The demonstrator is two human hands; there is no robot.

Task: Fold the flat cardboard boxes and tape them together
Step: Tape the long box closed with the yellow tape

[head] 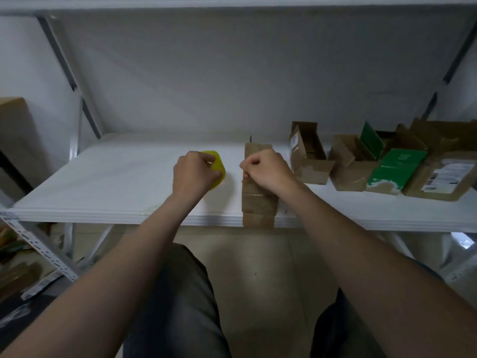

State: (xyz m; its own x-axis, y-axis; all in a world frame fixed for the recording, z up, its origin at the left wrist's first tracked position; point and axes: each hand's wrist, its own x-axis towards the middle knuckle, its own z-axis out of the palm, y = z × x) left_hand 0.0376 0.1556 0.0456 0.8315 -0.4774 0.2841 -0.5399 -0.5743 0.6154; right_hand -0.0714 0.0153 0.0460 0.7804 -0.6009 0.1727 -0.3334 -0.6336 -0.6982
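Several small folded cardboard boxes in one taped row on the white shelf, near end overhanging the front edge. Left hand just beside the row, fingers clenched round a yellow tape dispenser. Right hand on top of the row, fingers curled and pinching its left edge. Draw the tape taut across the seam, press it down flat, keep the row square and steady meanwhile.
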